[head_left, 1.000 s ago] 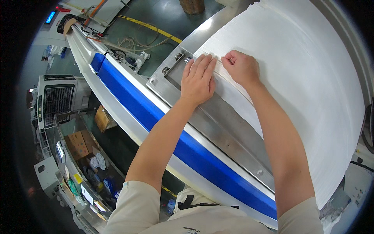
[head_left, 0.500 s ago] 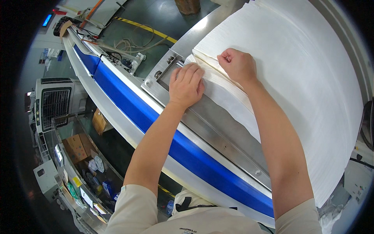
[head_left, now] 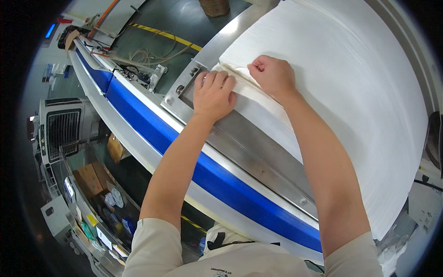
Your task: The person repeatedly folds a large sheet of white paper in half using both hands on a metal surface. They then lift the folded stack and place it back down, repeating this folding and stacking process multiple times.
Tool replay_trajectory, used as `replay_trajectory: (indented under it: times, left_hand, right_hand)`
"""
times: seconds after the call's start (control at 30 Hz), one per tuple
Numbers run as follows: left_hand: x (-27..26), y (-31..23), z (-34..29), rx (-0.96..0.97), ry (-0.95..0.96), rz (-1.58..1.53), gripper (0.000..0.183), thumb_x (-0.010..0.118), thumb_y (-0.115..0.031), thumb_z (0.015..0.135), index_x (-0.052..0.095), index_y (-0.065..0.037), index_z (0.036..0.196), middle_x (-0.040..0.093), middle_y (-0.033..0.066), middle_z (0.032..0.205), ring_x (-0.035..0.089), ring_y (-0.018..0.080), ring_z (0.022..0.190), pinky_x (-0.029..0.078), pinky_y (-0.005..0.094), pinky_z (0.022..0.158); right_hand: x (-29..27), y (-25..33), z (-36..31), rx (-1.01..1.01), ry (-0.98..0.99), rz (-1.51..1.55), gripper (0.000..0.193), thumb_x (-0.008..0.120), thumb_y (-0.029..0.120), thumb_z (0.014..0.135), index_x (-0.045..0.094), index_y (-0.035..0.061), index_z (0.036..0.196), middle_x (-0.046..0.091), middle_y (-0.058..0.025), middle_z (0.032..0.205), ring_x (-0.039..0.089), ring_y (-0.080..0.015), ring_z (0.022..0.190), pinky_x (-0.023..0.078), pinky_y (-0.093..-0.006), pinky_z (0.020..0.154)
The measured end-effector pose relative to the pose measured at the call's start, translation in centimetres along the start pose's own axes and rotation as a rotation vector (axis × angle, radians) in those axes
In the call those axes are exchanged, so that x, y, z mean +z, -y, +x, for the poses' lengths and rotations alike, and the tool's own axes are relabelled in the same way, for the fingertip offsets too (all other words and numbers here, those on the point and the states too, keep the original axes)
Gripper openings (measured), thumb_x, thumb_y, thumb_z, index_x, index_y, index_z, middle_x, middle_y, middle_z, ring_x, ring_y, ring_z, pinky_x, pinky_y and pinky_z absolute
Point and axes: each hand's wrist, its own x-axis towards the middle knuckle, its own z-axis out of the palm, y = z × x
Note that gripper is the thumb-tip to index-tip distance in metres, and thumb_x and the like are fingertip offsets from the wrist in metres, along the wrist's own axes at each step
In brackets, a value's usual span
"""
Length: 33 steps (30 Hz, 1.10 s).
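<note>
Left hand [head_left: 213,94] flat, fingers together, pressing the white sheet stack's [head_left: 350,101] near-left corner at the steel plate [head_left: 258,152] edge, right hand [head_left: 272,76] fisted around a bunched fold there: we should keep pressure even, pull slowly, avoid tearing.

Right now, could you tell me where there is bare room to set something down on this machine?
The steel plate between the blue rail and the white sheet stack lies bare below the left hand. The stack's corner is crowded: left hand and right hand hold folded sheets there.
</note>
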Motion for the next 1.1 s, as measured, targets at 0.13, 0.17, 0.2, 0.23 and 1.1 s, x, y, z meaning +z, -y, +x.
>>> replay_trajectory:
  times: [0.13,0.17,0.2,0.23,1.1]
  left_hand:
    - [-0.8,0.3,0.8,0.187,0.086,-0.023,0.029,0.067,-0.018,0.063,0.059,-0.014,0.09,0.059,0.0033,0.102,0.055,0.0229,0.098,0.039,0.0422,0.09]
    - [-0.9,0.4,1.2,0.268,0.123,-0.048,0.032,0.067,-0.018,0.063,0.059,-0.012,0.093,0.059,0.0048,0.108,0.055,0.0237,0.104,0.04,0.0432,0.094]
    - [-1.3,0.7,1.8,0.306,0.233,-0.054,0.034,0.068,-0.018,0.064,0.059,-0.011,0.096,0.059,0.0064,0.111,0.056,0.0245,0.106,0.039,0.0439,0.097]
    - [-1.8,1.3,1.7,0.342,0.348,-0.065,0.036,0.068,-0.018,0.064,0.059,-0.01,0.098,0.06,0.0081,0.113,0.056,0.0254,0.108,0.039,0.0446,0.1]
    - [2.6,8.5,4.6,0.262,0.89,0.35,0.018,0.047,-0.003,0.085,0.061,0.0,0.097,0.061,0.0219,0.095,0.058,0.0406,0.094,0.048,0.0472,0.08]
  right_hand:
    - [-1.3,-0.7,-0.7,-0.008,0.023,0.012,0.02,0.067,0.029,0.082,0.069,0.01,0.082,0.068,-0.0095,0.076,0.066,-0.0275,0.07,0.051,-0.0361,0.064]
    - [-1.8,-0.5,-2.1,-0.052,0.01,0.062,0.018,0.065,0.028,0.083,0.069,0.0107,0.085,0.068,-0.0107,0.081,0.066,-0.0293,0.074,0.052,-0.0379,0.066]
    - [-2.2,-0.3,-4.0,-0.093,0.005,0.091,0.017,0.062,0.028,0.085,0.068,0.0121,0.089,0.067,-0.0114,0.085,0.065,-0.0317,0.073,0.052,-0.041,0.066]
    - [-2.7,0.8,-6.6,-0.081,0.018,0.119,0.02,0.058,0.029,0.088,0.066,0.0108,0.088,0.066,-0.014,0.085,0.064,-0.0339,0.074,0.051,-0.0439,0.067]
    - [-45.3,-34.5,-68.2,1.218,0.113,-0.835,0.073,0.015,0.05,0.099,0.071,0.0048,0.09,0.068,-0.018,0.097,0.061,-0.0317,0.1,0.022,-0.0461,0.111]
